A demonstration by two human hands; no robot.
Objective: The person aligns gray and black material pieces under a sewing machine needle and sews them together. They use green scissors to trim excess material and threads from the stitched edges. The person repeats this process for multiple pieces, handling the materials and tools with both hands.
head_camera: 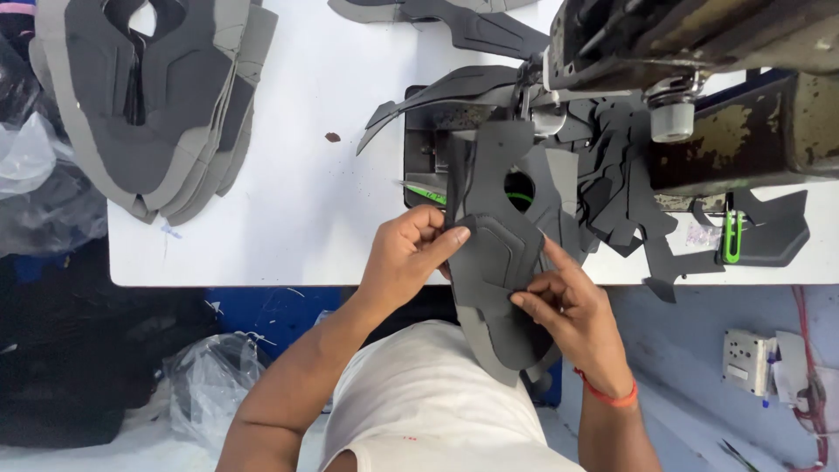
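the left hand (406,258) has its grip clamped on the left edge of a dark grey shoe upper piece (498,253). the right hand (568,306) pinches its lower right edge. the piece hangs over the white desk (297,175) rim, below the sewing machine (699,52).

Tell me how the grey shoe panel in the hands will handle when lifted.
The panel is probably floppy: its lower end droops off the table edge. Likely light, since left hand and right hand pinch it with fingertips only.

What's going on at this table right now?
A person at a white table holds a dark grey cut shoe-upper piece with both hands: the left hand pinches its left edge and the right hand grips its lower right side. The top of the piece lies at the sewing machine. A stack of similar grey pieces sits at the far left.
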